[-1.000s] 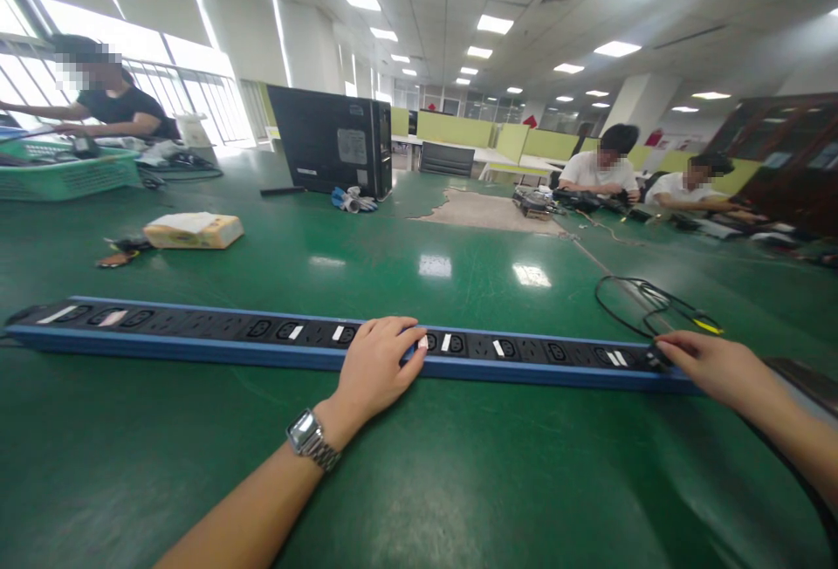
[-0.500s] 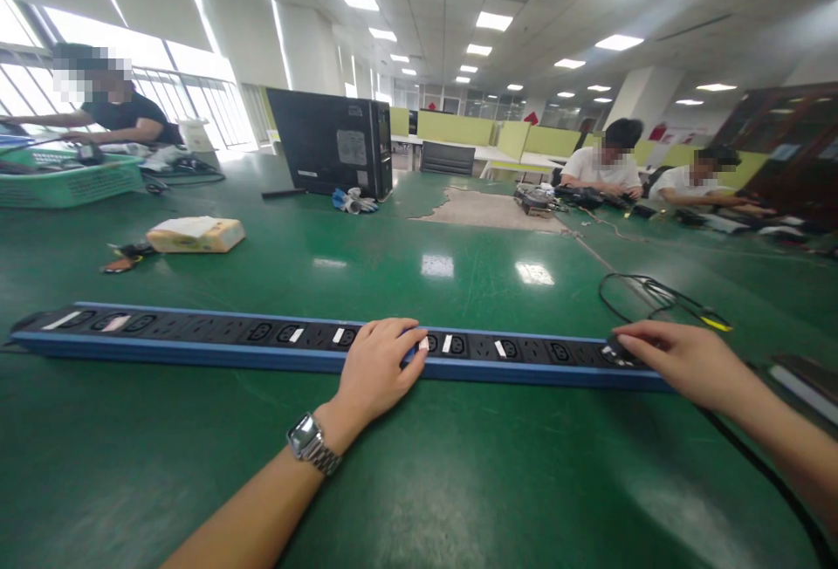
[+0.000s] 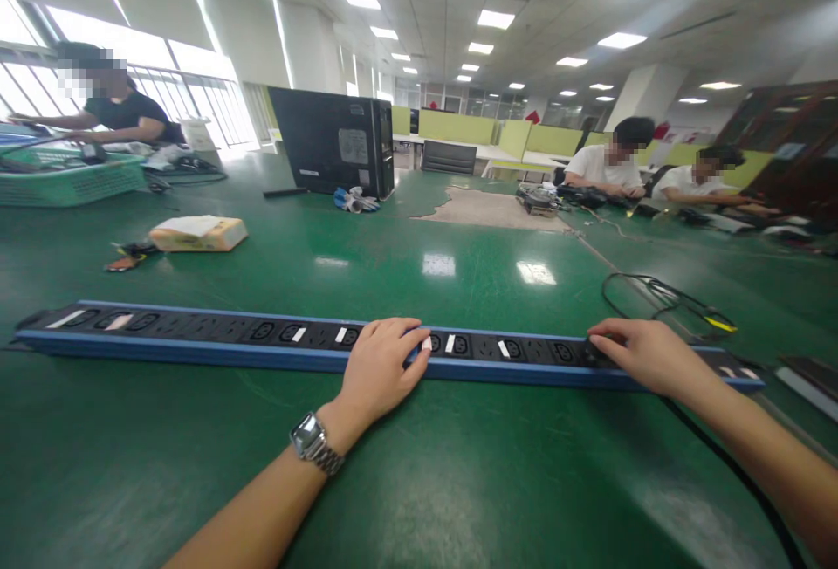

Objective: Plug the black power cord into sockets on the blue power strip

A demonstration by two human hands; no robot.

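Head view: two bare hands rest on one long power strip lying across a green bench.
Left hand [image 3: 383, 368]: laid flat over the middle of the power strip [image 3: 196, 338], fingers loosely spread and curled over its top face, pinching nothing; a metal wristwatch [image 3: 312, 441] sits on the wrist. It lies where it lay a second ago.
Right hand [image 3: 645, 355]: fingers together and bent down onto the sockets near the strip's right end, pressing rather than gripping. A second ago it touched the very end of the strip; it has since slid inward along the top, so that the end now shows bare beyond it.
Meaning of the change: judged from the frames, the right hand is working along the row of sockets while the left steadies the body.
Power strip: blue-sided, black-topped, running parallel to the near edge of the bench, almost from its left side to its right; small white labels dot the sockets.
Cable [image 3: 661, 297]: black loop just behind the right hand.
Farther off: a tissue pack [image 3: 196, 234] towards the far left, a dark computer case [image 3: 333, 153] at the far middle, a green basket [image 3: 72, 181] at the far left corner.
People: three others sit along the far edges.
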